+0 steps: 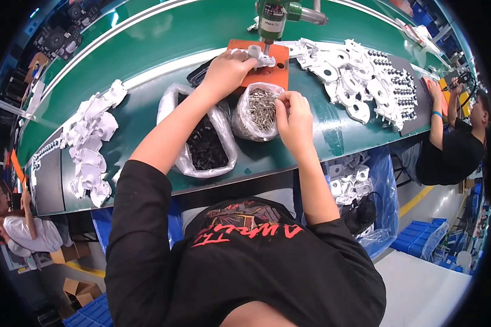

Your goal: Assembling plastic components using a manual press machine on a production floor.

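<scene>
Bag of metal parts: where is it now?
The bag of metal parts is upper-centre in the head view, between the black parts and the right hand.

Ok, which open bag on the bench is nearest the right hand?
The bag of metal pieces: the right hand is at its rim; the bag of black parts lies further left.

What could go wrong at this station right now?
1. Pinched fingers: the left hand holds a white part on the orange base, close to the tip of the green machine; a downstroke might catch them.
2. Spill: the right hand is at the rim of the open bag of metal pieces; a snag might tip some out.
3. Mixing: the open bag of black pieces sits alongside, so stray metal could drop in.
</scene>
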Demonstrator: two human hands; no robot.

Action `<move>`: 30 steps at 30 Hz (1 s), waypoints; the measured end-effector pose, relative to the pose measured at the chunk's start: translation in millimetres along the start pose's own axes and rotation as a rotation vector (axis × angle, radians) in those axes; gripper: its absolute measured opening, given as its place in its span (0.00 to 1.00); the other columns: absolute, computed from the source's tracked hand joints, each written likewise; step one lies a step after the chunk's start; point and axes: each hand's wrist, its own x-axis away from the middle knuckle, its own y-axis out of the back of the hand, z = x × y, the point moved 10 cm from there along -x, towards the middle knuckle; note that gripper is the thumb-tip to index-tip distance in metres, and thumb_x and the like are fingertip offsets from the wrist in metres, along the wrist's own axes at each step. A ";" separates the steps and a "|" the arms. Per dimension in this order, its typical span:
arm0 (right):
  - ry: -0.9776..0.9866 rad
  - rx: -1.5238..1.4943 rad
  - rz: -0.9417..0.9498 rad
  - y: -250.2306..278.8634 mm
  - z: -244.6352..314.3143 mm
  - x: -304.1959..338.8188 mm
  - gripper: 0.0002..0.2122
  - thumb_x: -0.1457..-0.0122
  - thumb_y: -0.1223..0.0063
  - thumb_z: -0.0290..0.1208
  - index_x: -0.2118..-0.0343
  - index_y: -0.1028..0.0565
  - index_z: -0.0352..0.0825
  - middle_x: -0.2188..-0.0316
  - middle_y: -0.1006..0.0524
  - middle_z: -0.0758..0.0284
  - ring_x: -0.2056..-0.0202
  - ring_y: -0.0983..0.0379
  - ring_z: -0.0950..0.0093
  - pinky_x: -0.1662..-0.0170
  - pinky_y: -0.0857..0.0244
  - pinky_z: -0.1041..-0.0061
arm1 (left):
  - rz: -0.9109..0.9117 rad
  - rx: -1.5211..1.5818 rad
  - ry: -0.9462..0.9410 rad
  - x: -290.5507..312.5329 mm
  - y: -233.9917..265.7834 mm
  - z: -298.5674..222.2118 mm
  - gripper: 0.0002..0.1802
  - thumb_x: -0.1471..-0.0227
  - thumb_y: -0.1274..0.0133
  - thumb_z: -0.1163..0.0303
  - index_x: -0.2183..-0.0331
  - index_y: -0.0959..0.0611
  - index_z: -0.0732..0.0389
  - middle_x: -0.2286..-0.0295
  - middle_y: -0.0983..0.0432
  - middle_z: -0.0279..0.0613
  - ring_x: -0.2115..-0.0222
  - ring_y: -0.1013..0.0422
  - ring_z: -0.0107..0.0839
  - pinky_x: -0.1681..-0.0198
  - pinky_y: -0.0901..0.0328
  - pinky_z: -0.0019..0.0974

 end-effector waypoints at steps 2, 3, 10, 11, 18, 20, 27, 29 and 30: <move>0.003 -0.027 -0.021 -0.2 -0.8 2.3 0.04 0.47 0.49 0.22 0.70 0.30 0.30 0.73 0.29 0.61 0.71 0.33 0.67 0.68 0.37 0.71 | 0.016 -0.013 0.022 4.8 -1.4 1.1 0.04 0.54 0.51 0.71 0.72 0.24 0.58 0.71 0.27 0.40 0.70 0.28 0.42 0.69 0.33 0.40; 0.008 -0.055 -0.046 0.8 -0.7 3.3 0.04 0.47 0.49 0.22 0.70 0.30 0.29 0.73 0.29 0.61 0.71 0.33 0.67 0.68 0.37 0.72 | 0.070 0.048 0.063 6.1 -6.4 5.8 0.05 0.54 0.52 0.71 0.71 0.24 0.58 0.70 0.27 0.39 0.70 0.29 0.43 0.69 0.33 0.40; 0.036 -0.073 -0.078 3.3 6.1 5.7 0.04 0.47 0.49 0.22 0.69 0.29 0.30 0.73 0.30 0.62 0.73 0.33 0.69 0.69 0.38 0.74 | 0.127 0.116 0.109 12.8 -21.3 24.1 0.09 0.53 0.56 0.70 0.69 0.21 0.57 0.69 0.25 0.43 0.68 0.28 0.44 0.63 0.34 0.43; 0.042 -0.085 -0.066 3.0 7.0 5.7 0.04 0.47 0.49 0.22 0.69 0.29 0.30 0.73 0.30 0.62 0.73 0.33 0.70 0.69 0.38 0.74 | 0.149 0.101 0.124 13.3 -22.3 24.1 0.10 0.53 0.56 0.70 0.68 0.21 0.56 0.69 0.25 0.43 0.68 0.28 0.44 0.62 0.35 0.43; -0.079 -0.217 -0.058 -3.2 -15.7 15.7 0.04 0.42 0.53 0.24 0.66 0.30 0.29 0.70 0.28 0.66 0.72 0.33 0.81 0.70 0.39 0.83 | -0.044 0.007 -0.033 22.4 22.5 6.6 0.10 0.52 0.54 0.68 0.66 0.22 0.57 0.68 0.26 0.46 0.62 0.30 0.43 0.60 0.36 0.43; -0.104 -0.303 -0.065 -2.4 -16.9 15.9 0.04 0.41 0.54 0.24 0.66 0.30 0.29 0.71 0.28 0.67 0.72 0.33 0.83 0.70 0.39 0.84 | 0.039 0.329 0.256 38.9 38.0 29.2 0.09 0.54 0.52 0.71 0.67 0.22 0.60 0.70 0.27 0.48 0.62 0.31 0.44 0.61 0.36 0.43; -0.130 -0.331 -0.122 6.5 -18.3 9.4 0.04 0.40 0.55 0.24 0.65 0.32 0.30 0.73 0.28 0.70 0.71 0.34 0.84 0.70 0.39 0.85 | 0.348 0.173 0.311 114.6 61.0 12.0 0.08 0.60 0.45 0.69 0.73 0.22 0.60 0.75 0.31 0.44 0.69 0.33 0.44 0.65 0.37 0.44; -0.180 -0.375 -0.120 5.5 -28.3 9.9 0.04 0.40 0.55 0.25 0.65 0.32 0.30 0.71 0.28 0.70 0.71 0.34 0.85 0.70 0.40 0.86 | 0.393 0.148 0.332 123.0 52.7 0.2 0.11 0.63 0.41 0.67 0.74 0.22 0.58 0.73 0.32 0.39 0.67 0.35 0.39 0.63 0.39 0.41; -0.229 -0.416 -0.120 3.9 -34.0 10.7 0.04 0.40 0.55 0.25 0.65 0.32 0.30 0.70 0.28 0.69 0.71 0.34 0.85 0.70 0.41 0.87 | 0.394 0.148 0.329 124.3 49.5 -3.6 0.11 0.63 0.41 0.67 0.74 0.22 0.58 0.73 0.32 0.39 0.67 0.35 0.39 0.63 0.39 0.41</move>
